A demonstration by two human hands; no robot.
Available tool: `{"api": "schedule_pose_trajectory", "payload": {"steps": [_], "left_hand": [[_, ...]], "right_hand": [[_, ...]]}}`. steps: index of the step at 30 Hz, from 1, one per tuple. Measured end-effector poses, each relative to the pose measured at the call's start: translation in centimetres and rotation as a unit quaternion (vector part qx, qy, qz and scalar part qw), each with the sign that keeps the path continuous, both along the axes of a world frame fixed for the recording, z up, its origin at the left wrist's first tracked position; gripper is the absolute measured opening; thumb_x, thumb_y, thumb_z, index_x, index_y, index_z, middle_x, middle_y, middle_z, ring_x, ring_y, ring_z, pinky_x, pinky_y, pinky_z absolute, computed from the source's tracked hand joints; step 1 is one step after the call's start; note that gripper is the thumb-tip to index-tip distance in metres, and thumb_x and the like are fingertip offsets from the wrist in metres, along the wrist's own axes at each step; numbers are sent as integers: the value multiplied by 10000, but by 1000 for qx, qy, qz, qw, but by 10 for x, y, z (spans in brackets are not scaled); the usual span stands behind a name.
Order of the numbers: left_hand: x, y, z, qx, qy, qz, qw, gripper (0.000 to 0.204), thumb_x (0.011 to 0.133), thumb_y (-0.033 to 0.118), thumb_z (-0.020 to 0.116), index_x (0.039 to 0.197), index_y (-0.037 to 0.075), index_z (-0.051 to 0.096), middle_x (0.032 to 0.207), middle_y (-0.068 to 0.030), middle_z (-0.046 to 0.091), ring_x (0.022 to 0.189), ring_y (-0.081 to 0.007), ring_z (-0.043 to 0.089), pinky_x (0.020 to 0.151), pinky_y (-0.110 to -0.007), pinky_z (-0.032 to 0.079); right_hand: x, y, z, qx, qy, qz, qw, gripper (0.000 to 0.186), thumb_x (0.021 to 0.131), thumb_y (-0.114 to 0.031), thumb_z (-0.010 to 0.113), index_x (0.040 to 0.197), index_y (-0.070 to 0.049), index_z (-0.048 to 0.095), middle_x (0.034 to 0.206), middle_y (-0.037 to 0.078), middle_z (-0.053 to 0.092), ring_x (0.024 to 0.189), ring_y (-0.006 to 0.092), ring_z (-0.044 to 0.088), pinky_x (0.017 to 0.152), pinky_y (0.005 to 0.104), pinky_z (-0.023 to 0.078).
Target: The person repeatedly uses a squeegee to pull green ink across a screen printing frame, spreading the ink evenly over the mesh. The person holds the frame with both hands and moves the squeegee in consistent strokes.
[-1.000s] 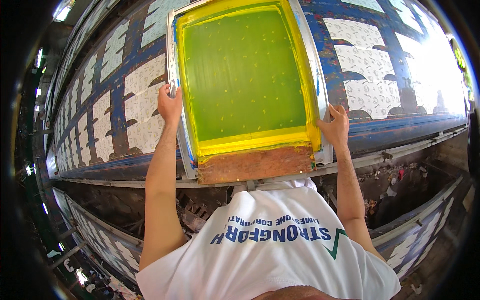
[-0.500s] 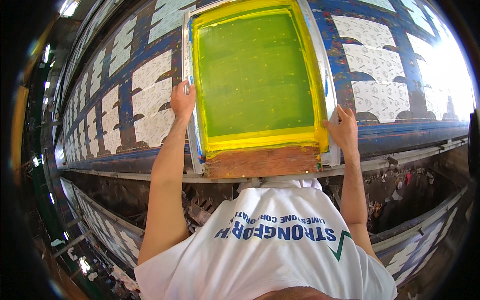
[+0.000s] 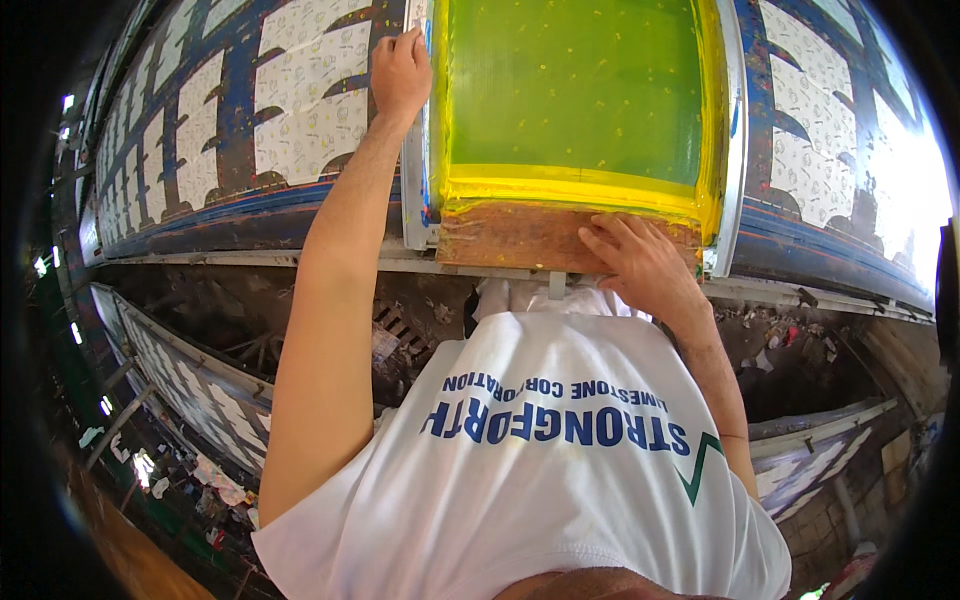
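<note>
Stretching across the upper part of the view, a long blue-and-dark printing table (image 3: 237, 90) runs from left to right. At its near side is a person in a white T-shirt (image 3: 560, 500) with blue lettering, seen from above, both bare forearms reaching forward. Straight ahead of the person, over the table, lies a rectangular screen-printing frame (image 3: 575, 90): green mesh bordered in yellow, pale metal rails on both sides, its far end cut off by the picture's top edge. White patterned panels (image 3: 312, 90) with curved notches lie on the table to either side of it. A reddish-brown wooden board (image 3: 520, 238) spans the frame's near end, just beyond the shirt.

The left hand (image 3: 402, 80) is well forward of the board, its fingers curled and grasping the left metal rail (image 3: 413, 180); the mesh lies just to their right. The right hand (image 3: 645, 262) rests on the board's right half, fingers loosely spread and slightly bent, touching its top without clasping it; the mesh's yellow border is just beyond the fingertips.
</note>
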State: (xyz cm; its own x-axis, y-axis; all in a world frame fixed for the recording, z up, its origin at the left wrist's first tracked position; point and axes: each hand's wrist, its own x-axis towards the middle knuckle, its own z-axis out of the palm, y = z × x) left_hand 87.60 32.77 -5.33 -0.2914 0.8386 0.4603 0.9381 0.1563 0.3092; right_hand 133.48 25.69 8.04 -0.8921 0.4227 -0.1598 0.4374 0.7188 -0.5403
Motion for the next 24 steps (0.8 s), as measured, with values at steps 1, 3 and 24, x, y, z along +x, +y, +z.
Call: {"api": "schedule_pose_trajectory", "payload": {"steps": [1, 3, 24], "left_hand": [[0, 1, -2, 4, -3, 2, 1000, 270, 1055, 262, 607, 1264, 133, 720, 1086, -153, 650, 1068, -380, 621, 895, -513, 546], [-1, 2, -4, -1, -23, 8, 1000, 294, 1048, 265, 610, 1296, 130, 692, 1113, -175, 648, 1104, -396, 605, 926, -528, 530], [1, 8, -5, 23, -61, 19, 998, 196, 1035, 216, 625, 1156, 127, 751, 1050, -143, 638, 1061, -371, 576, 903, -519, 502]], "right_hand": [[-4, 0, 2, 2, -23, 3, 1000, 660, 819, -151, 821, 1445, -98, 619, 1420, 122, 598, 1250, 334, 627, 1054, 462, 550], [-12, -5, 7, 27, -31, -9, 999, 612, 803, -38, 735, 1406, -87, 641, 1340, 117, 636, 1217, 321, 646, 1013, 455, 571], [-86, -5, -30, 166, -67, -238, 955, 508, 718, -53, 793, 1217, -141, 747, 1118, 73, 740, 1076, 288, 722, 872, 441, 599]]}}
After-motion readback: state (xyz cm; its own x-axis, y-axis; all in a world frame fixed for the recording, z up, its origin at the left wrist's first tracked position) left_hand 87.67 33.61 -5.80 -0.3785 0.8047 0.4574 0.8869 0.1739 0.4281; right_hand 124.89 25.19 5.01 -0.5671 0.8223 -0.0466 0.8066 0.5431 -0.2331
